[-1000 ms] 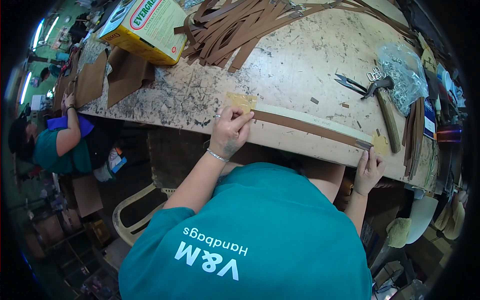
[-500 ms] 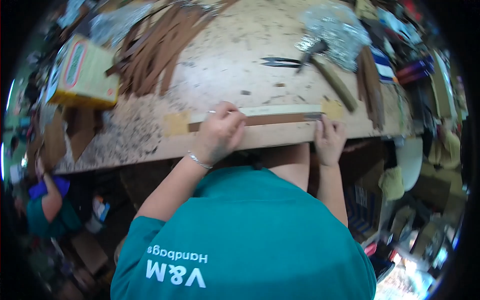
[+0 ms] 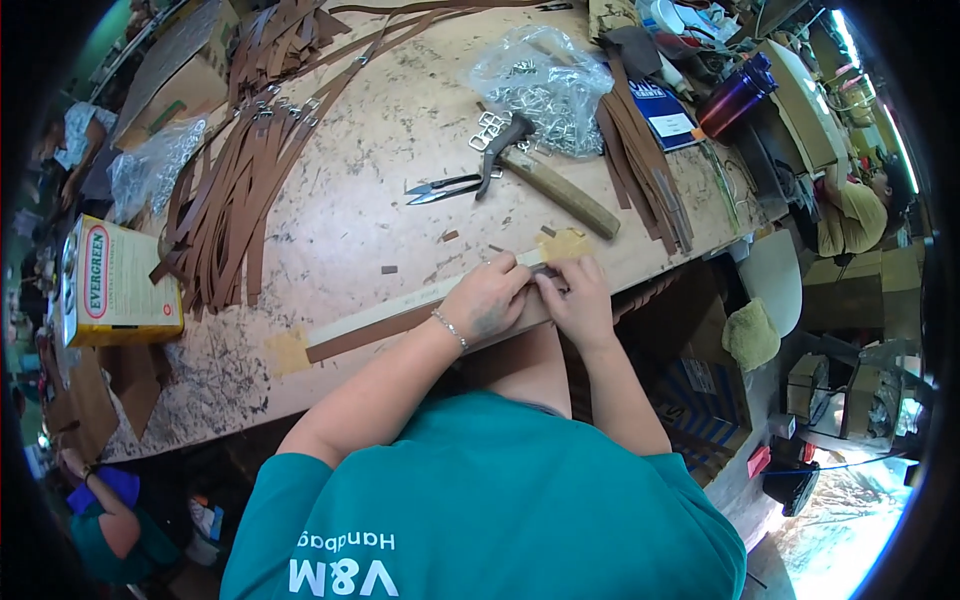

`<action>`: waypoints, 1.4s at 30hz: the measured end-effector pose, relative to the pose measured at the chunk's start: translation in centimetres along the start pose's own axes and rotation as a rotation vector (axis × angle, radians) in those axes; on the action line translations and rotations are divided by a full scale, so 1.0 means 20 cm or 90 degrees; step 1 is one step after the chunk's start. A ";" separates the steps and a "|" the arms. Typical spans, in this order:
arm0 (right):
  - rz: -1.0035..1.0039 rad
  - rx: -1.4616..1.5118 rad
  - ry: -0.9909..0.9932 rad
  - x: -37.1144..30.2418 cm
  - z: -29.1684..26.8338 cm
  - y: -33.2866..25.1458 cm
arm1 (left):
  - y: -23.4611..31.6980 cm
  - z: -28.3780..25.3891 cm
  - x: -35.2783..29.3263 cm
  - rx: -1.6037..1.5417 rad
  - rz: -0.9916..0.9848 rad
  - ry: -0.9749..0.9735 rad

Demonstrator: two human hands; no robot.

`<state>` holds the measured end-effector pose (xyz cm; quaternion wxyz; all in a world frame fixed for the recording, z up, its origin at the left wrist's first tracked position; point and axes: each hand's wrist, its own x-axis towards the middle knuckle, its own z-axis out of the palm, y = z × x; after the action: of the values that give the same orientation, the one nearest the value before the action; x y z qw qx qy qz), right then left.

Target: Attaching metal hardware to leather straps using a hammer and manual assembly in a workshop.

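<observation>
Long brown leather strip (image 3: 370, 333) lies flat along table edge.

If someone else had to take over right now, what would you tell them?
Left hand: pressing the brown strap onto the pale strip.
Right hand: pinching the strap's end by the tan tape.
Strap lies along the table edge, its far end at another tape patch.
Hammer and snips lie behind, untouched.
More straps wait in a pile.
</observation>
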<state>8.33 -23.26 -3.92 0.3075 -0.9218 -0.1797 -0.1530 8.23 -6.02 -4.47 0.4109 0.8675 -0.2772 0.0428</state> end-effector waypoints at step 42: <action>0.053 -0.346 0.043 0.42 -0.13 0.40 | 0.03 -0.02 0.03 -0.004 -0.021 -0.006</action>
<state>18.71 -28.81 -2.76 0.0611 -0.9715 -0.0835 -0.2135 8.41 -6.31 -3.54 0.4131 0.8707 -0.2651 0.0313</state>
